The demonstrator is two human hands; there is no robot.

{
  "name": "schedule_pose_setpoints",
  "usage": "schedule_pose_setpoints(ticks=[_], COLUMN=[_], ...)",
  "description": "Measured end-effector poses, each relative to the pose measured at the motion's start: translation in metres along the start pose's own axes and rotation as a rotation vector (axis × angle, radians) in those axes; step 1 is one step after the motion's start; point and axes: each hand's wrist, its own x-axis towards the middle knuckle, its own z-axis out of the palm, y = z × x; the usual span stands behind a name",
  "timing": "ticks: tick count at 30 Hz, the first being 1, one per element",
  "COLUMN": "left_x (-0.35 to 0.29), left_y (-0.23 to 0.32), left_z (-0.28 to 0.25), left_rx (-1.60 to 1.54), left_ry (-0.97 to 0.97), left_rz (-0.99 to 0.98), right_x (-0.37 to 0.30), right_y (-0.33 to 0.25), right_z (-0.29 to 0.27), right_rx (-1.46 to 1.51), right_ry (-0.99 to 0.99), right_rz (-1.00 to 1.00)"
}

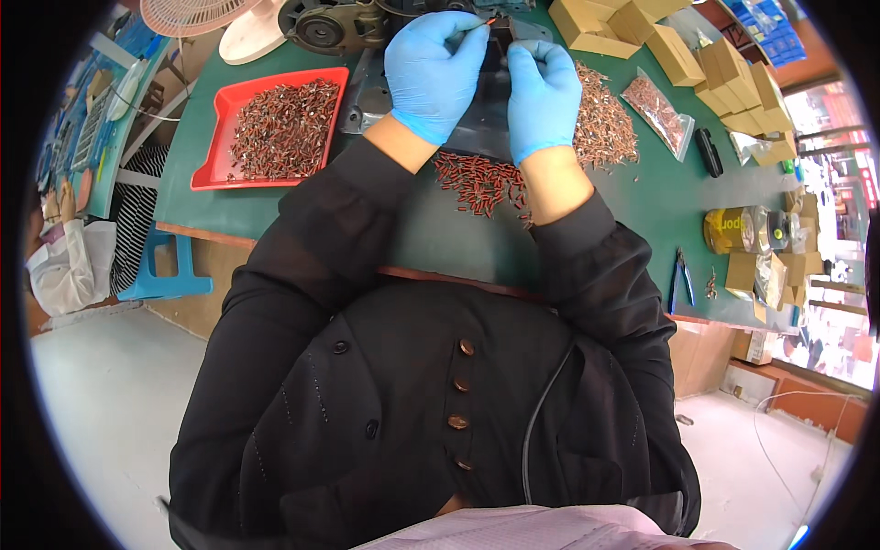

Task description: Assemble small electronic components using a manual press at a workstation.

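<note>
Both my hands wear blue gloves and are raised at a dark metal machine (323, 33) at the far side of the green table. My left hand (434, 77) pinches a small orange-red part (492, 20) between thumb and forefinger. Close beside it on the right, my right hand (544, 103) has its fingers curled together; whatever they hold is hidden. Below the hands lies a loose pile of small dark-red cylindrical parts (478, 183). Past my right wrist spreads a larger heap of copper-coloured pieces (607, 124).
A red tray (207, 176) full of small metal-and-red parts sits at left. On the right are a filled clear bag (656, 106), a black object (709, 152), blue-handled pliers (680, 280), a yellow tape roll (733, 230) and several cardboard boxes (724, 75). A blue stool (170, 275) stands left.
</note>
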Motion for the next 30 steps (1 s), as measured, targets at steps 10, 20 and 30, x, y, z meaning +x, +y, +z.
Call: schedule_pose_setpoints(ticks=[10, 20, 30], left_x=[-0.031, -0.044, -0.039], left_y=[0.042, 0.048, 0.06], left_z=[-0.05, -0.073, -0.095], left_rx=[-0.785, -0.844, -0.9], left_ry=[-0.172, -0.205, -0.172], left_rz=[-0.73, -0.852, -0.93], right_x=[-0.046, -0.053, -0.069], right_y=[-0.009, -0.011, -0.007], right_z=[-0.06, -0.088, -0.13], right_rx=[0.088, 0.101, -0.185], right_ry=[-0.086, -0.047, -0.246], right_rz=[0.131, 0.185, 0.256])
